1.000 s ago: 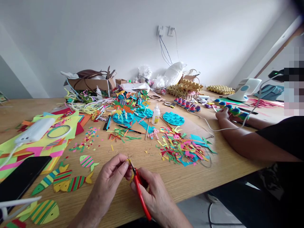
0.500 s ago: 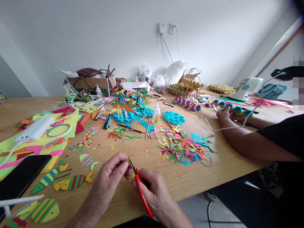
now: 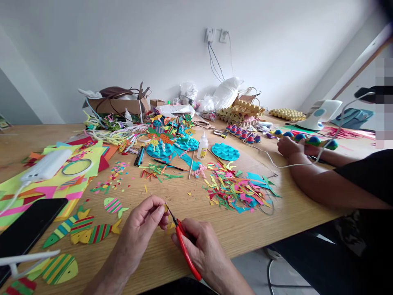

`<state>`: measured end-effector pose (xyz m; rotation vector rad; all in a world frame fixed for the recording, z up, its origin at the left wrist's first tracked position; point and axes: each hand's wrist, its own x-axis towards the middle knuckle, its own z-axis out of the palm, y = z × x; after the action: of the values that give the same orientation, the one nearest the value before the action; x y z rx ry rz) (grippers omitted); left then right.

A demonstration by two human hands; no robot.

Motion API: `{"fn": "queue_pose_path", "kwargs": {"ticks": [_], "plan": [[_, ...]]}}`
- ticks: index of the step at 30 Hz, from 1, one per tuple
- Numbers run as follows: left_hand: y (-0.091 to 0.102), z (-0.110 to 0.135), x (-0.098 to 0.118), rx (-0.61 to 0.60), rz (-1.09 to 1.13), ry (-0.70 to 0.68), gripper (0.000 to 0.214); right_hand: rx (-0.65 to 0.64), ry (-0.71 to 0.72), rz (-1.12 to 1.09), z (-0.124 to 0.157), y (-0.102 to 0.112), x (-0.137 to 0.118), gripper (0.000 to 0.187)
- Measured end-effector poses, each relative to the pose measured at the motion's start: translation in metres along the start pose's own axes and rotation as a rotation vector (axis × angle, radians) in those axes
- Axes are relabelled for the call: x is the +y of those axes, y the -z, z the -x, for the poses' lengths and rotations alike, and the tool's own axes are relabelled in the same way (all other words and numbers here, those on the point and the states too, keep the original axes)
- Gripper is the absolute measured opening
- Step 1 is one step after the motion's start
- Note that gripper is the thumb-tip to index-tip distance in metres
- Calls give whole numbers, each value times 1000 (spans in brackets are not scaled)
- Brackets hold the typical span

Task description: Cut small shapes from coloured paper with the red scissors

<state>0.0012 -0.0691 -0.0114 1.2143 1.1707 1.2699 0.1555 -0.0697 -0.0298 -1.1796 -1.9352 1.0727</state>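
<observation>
My left hand pinches a small piece of yellow paper between thumb and fingers; most of it is hidden. My right hand is closed around red-handled scissors, whose narrow dark blades reach the paper at my left fingertips. Below the blades a few yellow scraps show over the wood. To the left lie striped paper fish: a pink and green one, a red and green one and a larger yellow and green one.
Coloured paper scraps are heaped right of centre, near a glue bottle and a blue egg-carton piece. A black phone lies at left. At right, another person's hands hold a painted egg-carton strip.
My hands keep almost the same pose, with the scissor blades still at the yellow paper. The other person's painted strip has shifted slightly to the right. The view has moved a little.
</observation>
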Motion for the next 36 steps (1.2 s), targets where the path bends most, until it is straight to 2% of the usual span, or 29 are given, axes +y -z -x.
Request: {"fn": "queue_pose_path", "kwargs": {"ticks": [12, 19, 28, 36], "plan": [[0, -1, 3, 24, -3, 1, 13, 3, 17, 38, 0, 3, 0, 35], [-2, 0, 5, 26, -27, 3, 13, -60, -15, 43, 2, 6, -5, 27], [-2, -1, 9, -73, -86, 39, 14, -77, -4, 68, 2, 8, -4, 28], [0, -1, 8, -66, -74, 66, 13, -56, -2, 78, 3, 11, -1, 31]]}}
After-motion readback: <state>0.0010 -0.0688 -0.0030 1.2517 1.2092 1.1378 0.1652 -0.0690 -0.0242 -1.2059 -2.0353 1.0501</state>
